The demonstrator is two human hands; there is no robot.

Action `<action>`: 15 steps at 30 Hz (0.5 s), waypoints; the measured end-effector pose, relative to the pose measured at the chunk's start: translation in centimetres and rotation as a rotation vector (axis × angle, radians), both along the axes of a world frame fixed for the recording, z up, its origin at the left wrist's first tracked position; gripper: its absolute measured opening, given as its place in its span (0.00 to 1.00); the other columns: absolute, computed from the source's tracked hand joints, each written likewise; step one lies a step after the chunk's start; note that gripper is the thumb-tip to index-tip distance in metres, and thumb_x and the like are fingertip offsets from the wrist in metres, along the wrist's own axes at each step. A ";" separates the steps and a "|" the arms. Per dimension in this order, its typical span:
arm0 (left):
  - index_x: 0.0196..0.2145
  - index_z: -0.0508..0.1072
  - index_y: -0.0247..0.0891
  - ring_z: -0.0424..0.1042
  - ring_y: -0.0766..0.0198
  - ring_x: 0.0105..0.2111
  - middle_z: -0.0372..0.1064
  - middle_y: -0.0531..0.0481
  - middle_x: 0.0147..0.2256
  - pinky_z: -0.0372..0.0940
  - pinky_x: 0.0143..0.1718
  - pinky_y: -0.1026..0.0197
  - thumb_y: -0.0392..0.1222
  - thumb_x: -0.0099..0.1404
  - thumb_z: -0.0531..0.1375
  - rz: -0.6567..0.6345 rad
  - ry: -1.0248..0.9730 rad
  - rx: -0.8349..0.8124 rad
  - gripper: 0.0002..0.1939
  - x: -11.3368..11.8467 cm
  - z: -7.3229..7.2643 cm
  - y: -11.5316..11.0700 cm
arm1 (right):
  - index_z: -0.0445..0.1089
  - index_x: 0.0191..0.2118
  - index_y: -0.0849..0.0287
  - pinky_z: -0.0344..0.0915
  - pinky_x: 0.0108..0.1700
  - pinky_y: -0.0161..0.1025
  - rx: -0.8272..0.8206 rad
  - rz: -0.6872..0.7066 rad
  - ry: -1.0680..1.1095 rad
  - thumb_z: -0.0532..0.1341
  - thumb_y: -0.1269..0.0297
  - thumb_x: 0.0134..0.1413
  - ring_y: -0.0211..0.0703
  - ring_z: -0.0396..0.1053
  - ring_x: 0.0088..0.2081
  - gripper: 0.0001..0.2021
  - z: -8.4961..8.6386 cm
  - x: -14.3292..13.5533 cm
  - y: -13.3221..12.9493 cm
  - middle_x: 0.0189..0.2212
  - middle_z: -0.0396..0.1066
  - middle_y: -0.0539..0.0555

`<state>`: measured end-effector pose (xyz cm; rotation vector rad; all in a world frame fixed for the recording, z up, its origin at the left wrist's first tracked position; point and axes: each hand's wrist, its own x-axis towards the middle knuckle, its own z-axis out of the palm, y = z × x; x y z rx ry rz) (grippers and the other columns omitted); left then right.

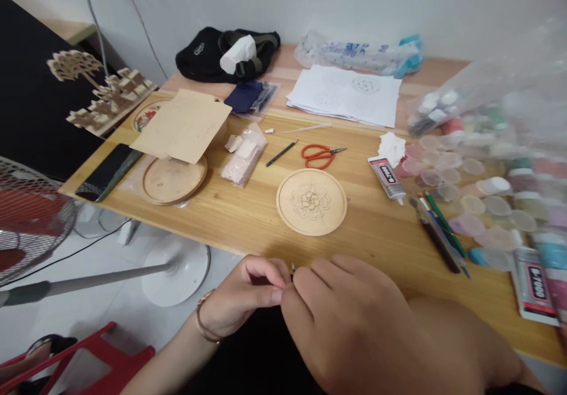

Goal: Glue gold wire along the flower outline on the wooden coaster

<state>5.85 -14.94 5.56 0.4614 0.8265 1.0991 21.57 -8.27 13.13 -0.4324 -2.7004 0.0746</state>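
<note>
At the table's front edge my left hand [248, 294] pinches with thumb and forefinger, touching my right hand [349, 318]. The right hand is closed, its back towards me, its fingers curled out of sight. A tiny dark piece with a pale pointed tip [293, 268] shows between the two hands; most of it is hidden, so I cannot tell its kind. Just beyond lies a round wooden disc [312, 202] with a flower drawn on it in dark lines. Red-handled scissors [322, 155] and a dark green pencil [282, 153] lie behind the disc.
On the right are glue tubes [386, 178], paintbrushes [436, 229] and several paint pots [496, 206]. Drawing sheets [348, 95], a black bag [199, 55] and a plastic packet [354, 54] lie at the back. A wooden tray [175, 179] and a phone [108, 172] are left.
</note>
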 end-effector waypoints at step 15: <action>0.29 0.59 0.39 0.55 0.69 0.25 0.54 0.56 0.26 0.57 0.28 0.64 0.72 0.63 0.48 -0.270 0.839 -0.213 0.30 -7.1 -8.2 -5.3 | 0.64 0.20 0.58 0.44 0.21 0.39 -0.007 0.263 -0.056 0.60 0.72 0.43 0.38 0.54 0.21 0.07 -1.0 -0.6 -0.9 0.15 0.58 0.49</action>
